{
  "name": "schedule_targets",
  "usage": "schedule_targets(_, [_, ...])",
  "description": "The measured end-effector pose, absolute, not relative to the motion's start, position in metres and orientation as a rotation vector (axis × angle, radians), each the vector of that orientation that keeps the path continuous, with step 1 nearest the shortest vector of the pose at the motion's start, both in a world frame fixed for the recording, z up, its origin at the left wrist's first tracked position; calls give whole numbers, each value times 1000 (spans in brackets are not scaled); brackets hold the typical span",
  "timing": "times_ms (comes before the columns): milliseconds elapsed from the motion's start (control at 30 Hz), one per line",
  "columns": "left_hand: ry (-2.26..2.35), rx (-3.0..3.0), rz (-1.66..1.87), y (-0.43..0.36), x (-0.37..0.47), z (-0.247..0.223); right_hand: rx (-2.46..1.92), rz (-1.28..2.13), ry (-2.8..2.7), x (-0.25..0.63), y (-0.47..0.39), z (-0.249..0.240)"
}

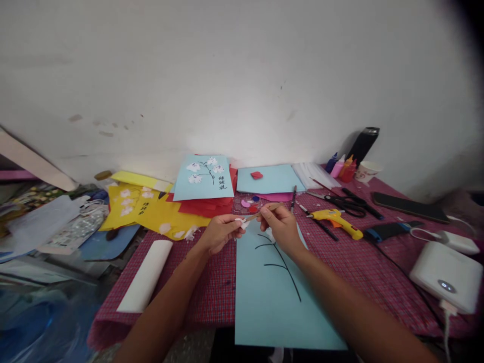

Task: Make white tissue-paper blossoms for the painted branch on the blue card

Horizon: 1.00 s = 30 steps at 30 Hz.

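My left hand (224, 232) pinches a small crumpled white paper piece (243, 222) between thumb and fingers. My right hand (280, 225) grips a thin brown stick (254, 216), whose tip meets the white piece; I cannot make out exactly what kind of tool it is. Beneath both hands lies a light blue sheet (264, 307) with a black branch drawn on it. A little white shows on the sheet beside my right hand. Just beyond the hands are small paint palette wells (245, 203) in pink, red and blue.
Finished-looking blue flower card (202, 189) lies on red paper at the back. To the right are a yellow glue gun (336, 222), scissors (346, 205), paint bottles (347, 170), a black flask (362, 146) and a white power bank (446, 275). A white paper roll (145, 277) lies left.
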<state>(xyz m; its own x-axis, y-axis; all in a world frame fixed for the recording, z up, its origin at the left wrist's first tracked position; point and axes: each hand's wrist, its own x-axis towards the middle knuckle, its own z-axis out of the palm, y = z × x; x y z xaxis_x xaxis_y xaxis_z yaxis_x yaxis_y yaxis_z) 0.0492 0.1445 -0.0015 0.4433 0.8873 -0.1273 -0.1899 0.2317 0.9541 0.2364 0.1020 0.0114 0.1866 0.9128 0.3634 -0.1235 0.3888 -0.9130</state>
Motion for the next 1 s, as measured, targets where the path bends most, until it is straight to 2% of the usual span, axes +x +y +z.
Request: schedule_targets(1000, [799,1005,974,144,51,6,-865,1000,-1089,237,101,9])
